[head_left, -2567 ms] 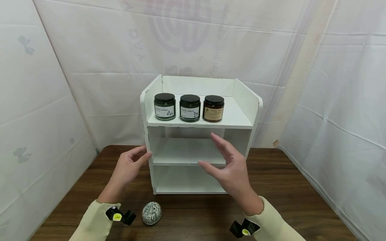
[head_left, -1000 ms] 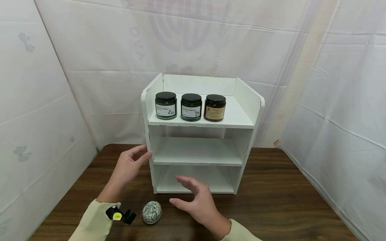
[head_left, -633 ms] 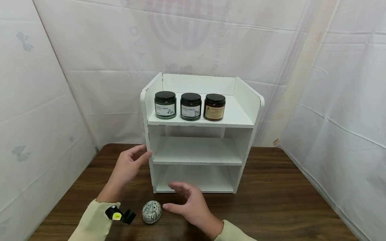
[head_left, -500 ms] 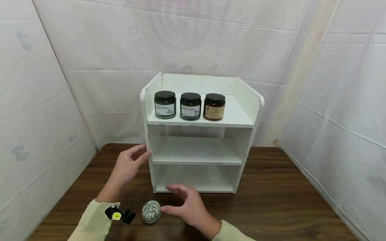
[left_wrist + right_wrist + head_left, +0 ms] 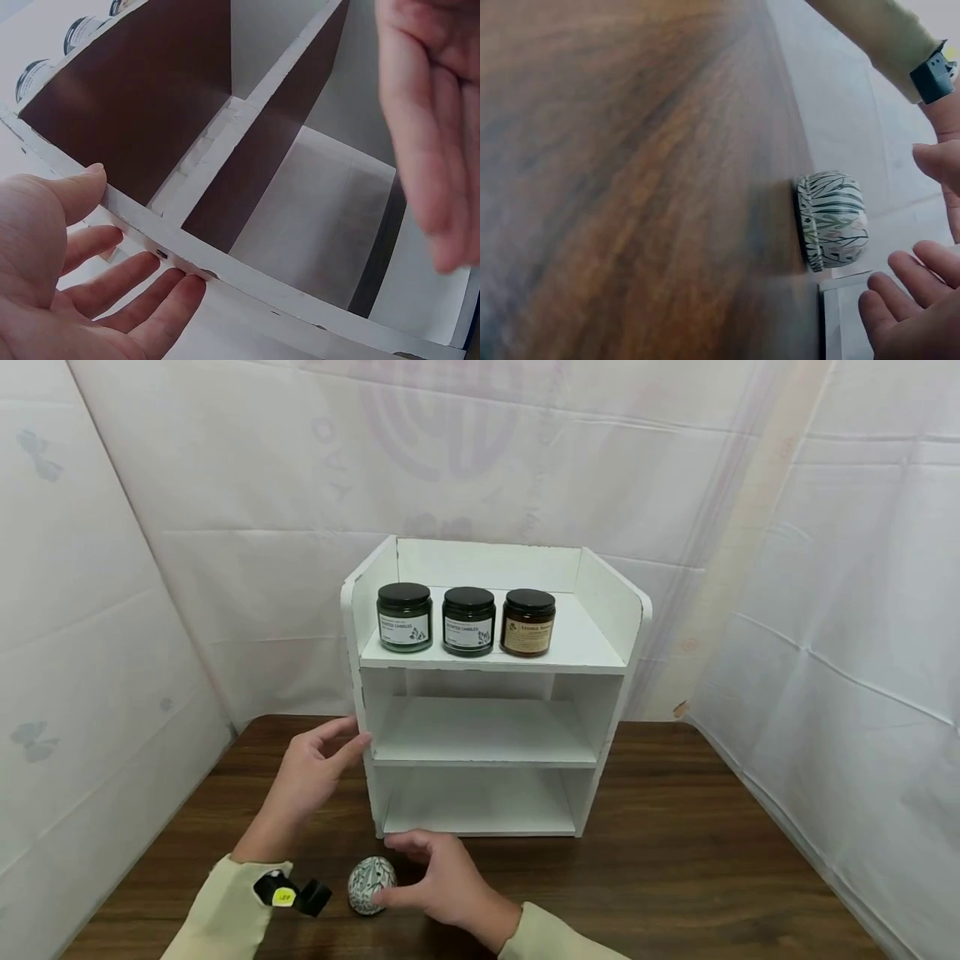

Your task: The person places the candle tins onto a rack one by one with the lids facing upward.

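Observation:
My left hand [image 5: 306,777] is at the left side panel of a white wooden shelf unit [image 5: 487,667]. In the left wrist view its thumb lies on the panel's front edge and its fingers touch the outer face, so it holds the panel. A small rounded container [image 5: 369,878] with a green-and-white leaf pattern sits on the table in front of the unit's left corner. Around its right side comes my right hand [image 5: 450,878], thumb and fingers spread wide. The thumb tip overlaps the container in the head view; the right wrist view shows the container [image 5: 832,219] standing between thumb and fingers.
Three dark-lidded candle jars stand in a row on the top shelf: a green one [image 5: 405,618], another green one [image 5: 468,622] and an amber one [image 5: 528,623]. Below are two shelf levels. White sheeting [image 5: 247,585] closes in the brown table [image 5: 675,827] on the back and sides.
My right hand has moved down and left from before the middle shelf to the patterned container. My left hand has stayed at the side panel. The head view has shifted slightly.

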Action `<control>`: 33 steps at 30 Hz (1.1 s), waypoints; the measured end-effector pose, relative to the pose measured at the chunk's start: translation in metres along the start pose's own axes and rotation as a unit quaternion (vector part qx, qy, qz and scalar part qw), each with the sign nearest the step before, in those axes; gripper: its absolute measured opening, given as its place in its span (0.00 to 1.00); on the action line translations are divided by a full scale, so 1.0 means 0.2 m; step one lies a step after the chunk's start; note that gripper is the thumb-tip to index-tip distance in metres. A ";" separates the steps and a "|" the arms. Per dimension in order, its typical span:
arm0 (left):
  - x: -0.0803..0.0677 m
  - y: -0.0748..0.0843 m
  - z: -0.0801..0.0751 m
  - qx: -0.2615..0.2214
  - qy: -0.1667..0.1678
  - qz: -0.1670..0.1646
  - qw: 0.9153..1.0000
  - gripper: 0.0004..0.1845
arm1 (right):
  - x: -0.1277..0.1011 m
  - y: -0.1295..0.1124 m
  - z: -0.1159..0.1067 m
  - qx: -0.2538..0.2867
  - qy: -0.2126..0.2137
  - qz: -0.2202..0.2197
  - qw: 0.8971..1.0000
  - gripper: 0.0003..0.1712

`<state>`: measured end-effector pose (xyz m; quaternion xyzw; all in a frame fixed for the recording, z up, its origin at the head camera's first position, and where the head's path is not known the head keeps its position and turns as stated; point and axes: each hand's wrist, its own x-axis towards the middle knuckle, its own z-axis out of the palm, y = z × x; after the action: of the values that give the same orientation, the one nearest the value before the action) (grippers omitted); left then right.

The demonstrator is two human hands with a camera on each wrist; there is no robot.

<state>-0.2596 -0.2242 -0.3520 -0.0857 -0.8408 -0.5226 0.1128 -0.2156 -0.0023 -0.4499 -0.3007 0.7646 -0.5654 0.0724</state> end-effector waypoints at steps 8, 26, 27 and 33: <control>0.00 0.02 0.00 -0.006 -0.005 0.003 1.000 0.31 | 0.04 0.04 0.02 0.013 -0.025 0.048 0.998 0.30; 0.00 0.01 0.01 -0.007 -0.008 0.000 1.000 0.33 | 0.12 0.05 0.09 -0.100 -0.048 0.023 0.994 0.31; 0.00 0.01 0.01 -0.006 -0.008 0.000 1.000 0.33 | 0.12 0.05 0.09 -0.100 -0.049 0.027 0.993 0.30; -0.01 0.01 -0.01 -0.009 -0.007 -0.010 1.000 0.33 | 0.14 0.04 0.09 -0.122 -0.052 0.043 0.990 0.28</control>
<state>-0.2572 -0.2243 -0.3495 -0.0820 -0.8375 -0.5307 0.1013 -0.2334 -0.0309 -0.4580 -0.3029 0.8353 -0.4479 0.0991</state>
